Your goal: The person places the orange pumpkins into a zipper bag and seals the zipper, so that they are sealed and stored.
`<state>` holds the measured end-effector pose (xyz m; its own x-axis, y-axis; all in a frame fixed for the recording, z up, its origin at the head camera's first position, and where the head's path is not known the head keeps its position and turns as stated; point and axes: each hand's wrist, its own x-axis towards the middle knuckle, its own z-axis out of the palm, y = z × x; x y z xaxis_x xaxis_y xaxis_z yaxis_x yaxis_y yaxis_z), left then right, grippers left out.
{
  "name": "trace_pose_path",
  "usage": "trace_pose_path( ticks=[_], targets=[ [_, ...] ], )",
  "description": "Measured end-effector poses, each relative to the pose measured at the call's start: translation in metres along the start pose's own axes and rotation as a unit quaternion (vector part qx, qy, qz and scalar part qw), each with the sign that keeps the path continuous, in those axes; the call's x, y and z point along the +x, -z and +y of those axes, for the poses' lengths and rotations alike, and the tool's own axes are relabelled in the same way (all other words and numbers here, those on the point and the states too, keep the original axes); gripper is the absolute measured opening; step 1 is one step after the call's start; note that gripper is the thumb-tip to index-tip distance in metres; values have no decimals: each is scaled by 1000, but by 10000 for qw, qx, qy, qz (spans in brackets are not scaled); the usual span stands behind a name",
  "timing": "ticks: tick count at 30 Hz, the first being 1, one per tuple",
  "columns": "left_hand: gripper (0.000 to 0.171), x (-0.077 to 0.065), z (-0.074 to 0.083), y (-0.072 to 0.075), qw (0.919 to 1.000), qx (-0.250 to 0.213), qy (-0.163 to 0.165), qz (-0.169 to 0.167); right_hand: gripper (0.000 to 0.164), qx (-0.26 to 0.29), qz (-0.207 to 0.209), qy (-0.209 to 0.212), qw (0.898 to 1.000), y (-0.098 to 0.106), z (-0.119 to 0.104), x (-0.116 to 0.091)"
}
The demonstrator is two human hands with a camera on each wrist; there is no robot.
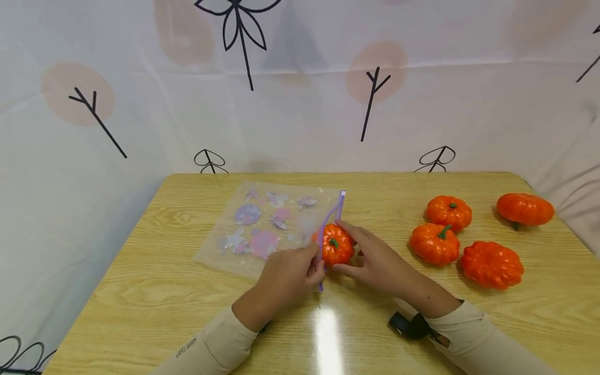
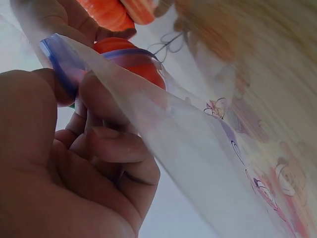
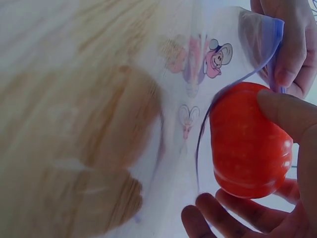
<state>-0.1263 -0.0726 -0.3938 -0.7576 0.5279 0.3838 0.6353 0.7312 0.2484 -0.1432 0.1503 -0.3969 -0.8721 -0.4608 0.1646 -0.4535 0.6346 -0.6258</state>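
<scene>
A clear zip bag [image 1: 220,250] with printed pastel figures lies on the table, its purple-edged mouth facing right and parted. My left hand [image 1: 286,273] pinches the near end of that purple edge. At the mouth sits a small orange pumpkin [image 1: 338,249] with a green stem, its left side behind the bag's edge. My right hand [image 1: 379,260] grips the pumpkin from the right, thumb on one side and fingers on the other. In the right wrist view the pumpkin [image 3: 250,144] overlaps the purple edge of the opening.
On the right of the wooden table [image 1: 154,312] are several more orange pumpkins: one at the back [image 1: 449,212], one nearer with a green stem [image 1: 433,245], a bumpy one [image 1: 492,265] and one on its side [image 1: 525,209]. A printed cloth [image 1: 300,120] hangs behind the table.
</scene>
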Motion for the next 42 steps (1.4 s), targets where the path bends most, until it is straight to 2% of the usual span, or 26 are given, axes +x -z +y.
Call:
trace_pose_path(
  ticks=[9, 13, 21, 31, 36, 42],
  targets=[
    [17, 0, 2, -1, 9999, -106, -10, -4, 91, -75, 81, 155, 9998, -1, 1, -2],
    [16, -1, 2, -2, 9998, -164, -81, 55, 91, 48, -43, 168, 9998, -2, 1, -2],
    [17, -1, 2, -3, 9997, -149, -209, -57, 90, 341, -252, 226, 9988, -4, 2, -1],
    [17, -3, 1, -4, 9993, -102, -341, 71, 90, 486, -389, 266, 9977, -6, 3, 0],
    [15, -4, 1, -5, 9988, -18, -466, 136, 88, 753, -554, 96, 9956, -6, 4, 1],
    [14, -2, 2, -6, 9973, 149, -669, 262, 79, 856, -505, -174, 9949, -6, 5, 1]
  ],
)
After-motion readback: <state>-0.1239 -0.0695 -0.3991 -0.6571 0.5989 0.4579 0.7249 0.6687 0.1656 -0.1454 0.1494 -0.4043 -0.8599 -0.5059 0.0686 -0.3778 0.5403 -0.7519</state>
